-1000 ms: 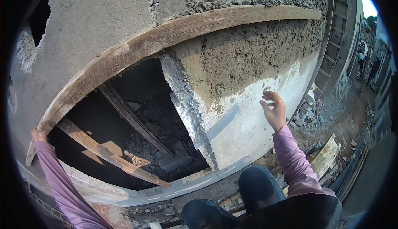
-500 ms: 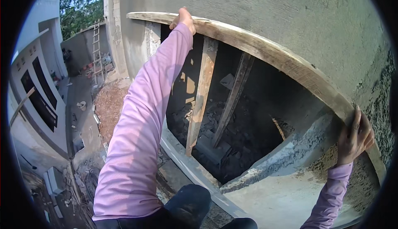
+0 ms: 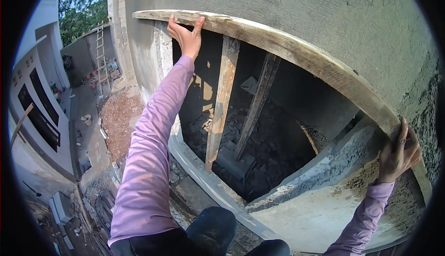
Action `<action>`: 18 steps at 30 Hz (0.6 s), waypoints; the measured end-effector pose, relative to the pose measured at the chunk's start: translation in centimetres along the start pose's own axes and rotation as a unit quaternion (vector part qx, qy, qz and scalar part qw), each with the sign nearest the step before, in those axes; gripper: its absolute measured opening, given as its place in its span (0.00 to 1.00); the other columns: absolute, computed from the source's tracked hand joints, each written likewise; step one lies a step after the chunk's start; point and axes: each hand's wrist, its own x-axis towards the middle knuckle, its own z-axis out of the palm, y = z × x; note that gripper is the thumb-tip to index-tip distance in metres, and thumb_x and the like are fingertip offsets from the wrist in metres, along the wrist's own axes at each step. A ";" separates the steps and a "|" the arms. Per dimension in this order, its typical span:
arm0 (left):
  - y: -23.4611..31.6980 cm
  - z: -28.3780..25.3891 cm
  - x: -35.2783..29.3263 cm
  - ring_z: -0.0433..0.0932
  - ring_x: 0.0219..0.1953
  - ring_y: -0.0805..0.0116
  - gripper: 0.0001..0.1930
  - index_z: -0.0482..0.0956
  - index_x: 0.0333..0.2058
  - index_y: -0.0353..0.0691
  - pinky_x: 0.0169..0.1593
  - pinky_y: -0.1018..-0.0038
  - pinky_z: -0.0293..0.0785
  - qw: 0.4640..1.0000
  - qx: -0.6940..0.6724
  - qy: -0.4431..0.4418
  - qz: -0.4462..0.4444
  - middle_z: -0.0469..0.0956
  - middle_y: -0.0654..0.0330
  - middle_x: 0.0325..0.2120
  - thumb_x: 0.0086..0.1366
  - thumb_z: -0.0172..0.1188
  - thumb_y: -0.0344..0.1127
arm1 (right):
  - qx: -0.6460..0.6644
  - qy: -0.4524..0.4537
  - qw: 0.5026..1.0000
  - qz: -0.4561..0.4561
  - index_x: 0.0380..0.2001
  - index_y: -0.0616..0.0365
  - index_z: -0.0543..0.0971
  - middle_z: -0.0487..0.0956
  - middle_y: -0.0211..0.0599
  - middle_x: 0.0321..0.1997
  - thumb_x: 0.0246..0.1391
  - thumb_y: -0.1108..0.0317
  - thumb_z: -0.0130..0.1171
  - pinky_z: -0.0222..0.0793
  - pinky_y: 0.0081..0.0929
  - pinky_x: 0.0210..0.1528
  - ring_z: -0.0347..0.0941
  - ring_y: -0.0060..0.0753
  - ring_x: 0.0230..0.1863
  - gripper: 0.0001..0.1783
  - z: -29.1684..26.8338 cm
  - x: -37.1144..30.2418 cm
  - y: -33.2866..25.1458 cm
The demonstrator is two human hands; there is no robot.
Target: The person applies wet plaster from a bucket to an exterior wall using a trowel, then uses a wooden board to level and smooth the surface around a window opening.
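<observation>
A long wooden plank (image 3: 282,40), curved by the lens, lies with its edge against the grey plastered wall above a dark opening. My left hand (image 3: 186,42) holds it near its left end from below, with thumb and fingertips set apart against the plank's lower part. Near the plank's lower right end, my right hand (image 3: 399,153) is closed on it, fingers pointing up over its face. Part of each hand's grip is hidden.
Two upright timbers (image 3: 222,103) stand in the opening (image 3: 296,103), with rubble inside. A rough concrete ledge (image 3: 320,172) borders it at lower right. Far left are a ladder (image 3: 100,54), a white building (image 3: 39,103) and reddish soil (image 3: 121,121).
My left hand has shifted left and down, from over the plank's top edge to its lower edge. My right hand keeps its place on the plank.
</observation>
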 end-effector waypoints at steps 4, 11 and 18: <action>2.4 2.2 2.6 0.76 0.44 0.60 0.26 0.82 0.23 0.45 0.66 0.54 0.47 0.970 -0.094 0.069 0.215 0.81 0.68 0.25 0.70 0.37 0.48 | 0.036 -0.006 0.999 0.012 0.56 0.40 0.77 0.75 0.29 0.47 0.42 0.71 0.62 0.58 0.36 0.55 0.68 0.35 0.48 0.33 -0.3 0.6 -1.4; 8.8 7.0 -0.5 0.74 0.33 0.60 0.23 0.78 0.20 0.43 0.58 0.60 0.58 0.968 -0.092 0.027 0.231 0.79 0.63 0.23 0.66 0.37 0.43 | -0.029 -0.023 0.999 0.031 0.54 0.42 0.78 0.75 0.30 0.45 0.44 0.69 0.64 0.58 0.33 0.52 0.68 0.36 0.46 0.29 -2.2 -3.5 4.4; -0.8 1.4 0.0 0.78 0.33 0.49 0.32 0.82 0.35 0.33 0.42 0.59 0.70 0.909 -0.046 -0.079 0.406 0.81 0.51 0.30 0.71 0.33 0.53 | 0.061 -0.026 0.994 0.086 0.46 0.39 0.79 0.74 0.26 0.44 0.28 0.53 0.70 0.56 0.38 0.51 0.66 0.34 0.45 0.33 -0.3 -6.6 0.9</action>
